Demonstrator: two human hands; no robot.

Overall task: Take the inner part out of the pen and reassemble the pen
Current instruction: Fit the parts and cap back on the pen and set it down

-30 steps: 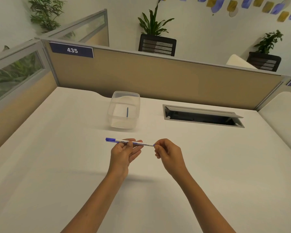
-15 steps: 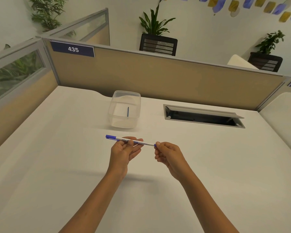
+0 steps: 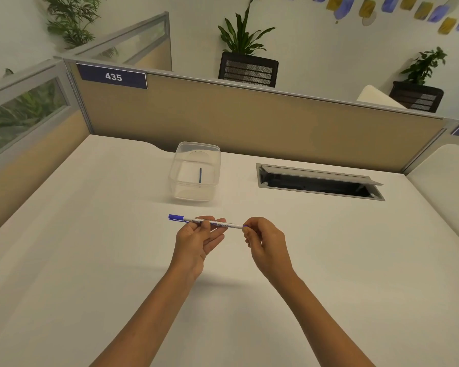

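A slim white pen (image 3: 224, 224) with a blue cap on its left end is held level above the white desk. My left hand (image 3: 196, 241) pinches the barrel near its middle, thumb on top. My right hand (image 3: 265, 243) grips the blue right end of the pen with its fingertips. A thin blue rod (image 3: 200, 175) lies inside a clear plastic box (image 3: 179, 169) farther back on the desk.
The white desk (image 3: 90, 260) is bounded by tan partition walls at the back and left. An open cable hatch (image 3: 318, 181) is sunk into the desk at the back right. Potted plants stand behind the partition.
Both hands with the pen have risen slightly in view; the grips on the pen look the same.
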